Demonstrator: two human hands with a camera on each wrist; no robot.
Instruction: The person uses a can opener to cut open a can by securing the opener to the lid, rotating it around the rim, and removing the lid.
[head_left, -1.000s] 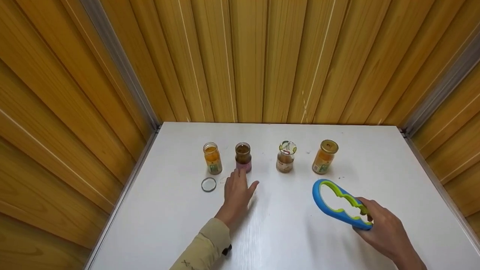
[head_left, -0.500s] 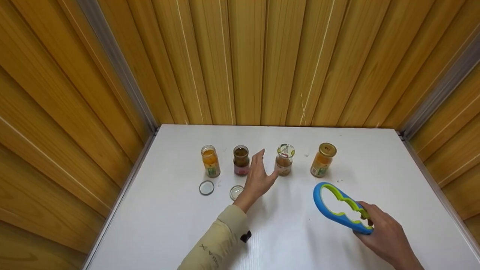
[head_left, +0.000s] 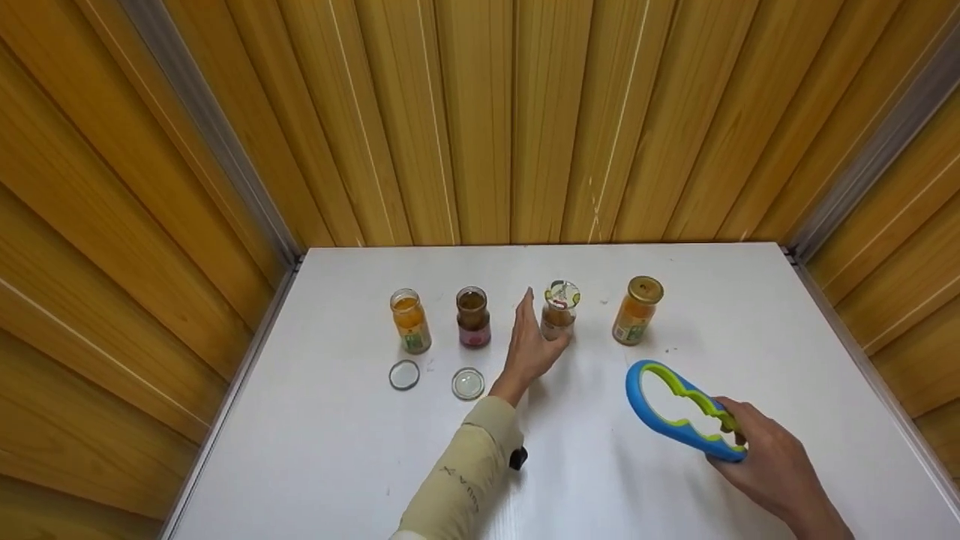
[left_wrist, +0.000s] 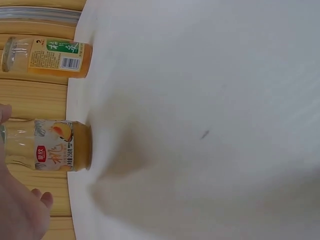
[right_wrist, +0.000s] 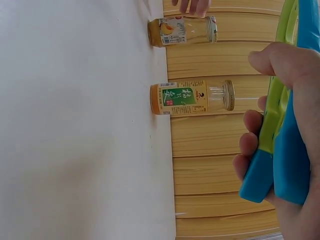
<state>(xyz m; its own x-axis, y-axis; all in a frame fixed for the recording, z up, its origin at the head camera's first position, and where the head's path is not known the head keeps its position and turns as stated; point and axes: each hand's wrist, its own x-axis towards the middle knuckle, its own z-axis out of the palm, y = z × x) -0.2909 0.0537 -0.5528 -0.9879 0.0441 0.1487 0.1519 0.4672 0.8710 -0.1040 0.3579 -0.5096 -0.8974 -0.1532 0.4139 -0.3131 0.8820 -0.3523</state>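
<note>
My left hand [head_left: 531, 349] is beside the peach jar [head_left: 559, 322], fingers extended along its left side and thumb in front of it. In the left wrist view a gap shows between the palm and the peach jar [left_wrist: 62, 145], whose lid is patterned. My right hand [head_left: 772, 457] grips the handles of a blue and green jar opener [head_left: 652, 416], held above the table at the right. The right wrist view shows the fingers curled round the jar opener [right_wrist: 290, 145]. To the right of the peach jar stands a gold-lidded orange jar [head_left: 637, 311].
At the left stand a lidless orange jar [head_left: 411, 322] and a lidless dark jar [head_left: 473, 319]. Before them lie two loose lids, one lid [head_left: 404, 374] at the left and another lid [head_left: 468, 383] near my left sleeve. Wood-patterned walls [head_left: 480, 127] enclose the white table [head_left: 315, 450].
My left hand has moved right, from in front of the dark jar to the peach jar, uncovering a lid on the table. The right hand holds the jar opener in nearly the same place.
</note>
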